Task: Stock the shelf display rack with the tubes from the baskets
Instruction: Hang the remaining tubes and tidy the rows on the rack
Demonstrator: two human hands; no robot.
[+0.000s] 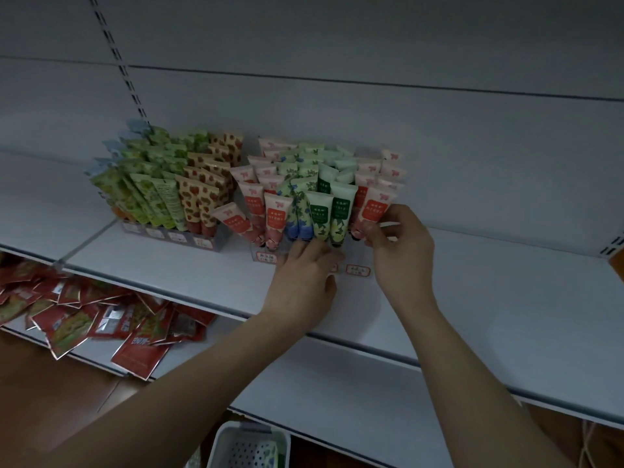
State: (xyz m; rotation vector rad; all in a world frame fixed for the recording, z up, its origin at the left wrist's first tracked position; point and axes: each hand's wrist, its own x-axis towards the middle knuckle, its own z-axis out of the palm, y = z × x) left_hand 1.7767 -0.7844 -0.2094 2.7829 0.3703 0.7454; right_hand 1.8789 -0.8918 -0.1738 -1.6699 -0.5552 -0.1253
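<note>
Two hands are up at the clear display rack (266, 255) on the white shelf (472, 298), only one head view to go on. Left hand (304, 278) has its fingers fairly straight, tips against the bottoms of the front green tubes (332, 214). Right hand (400, 248) has fingers curled, pinching the cap end of the front red tube (373, 207) in the rightmost row. Rack looks nearly full, so I'd guess this is tidying. Risk: these tubes lean on each other, and one pink tube (233, 219) on the left already tilts out, so a shove could topple a row. White basket (248, 444) sits below.
</note>
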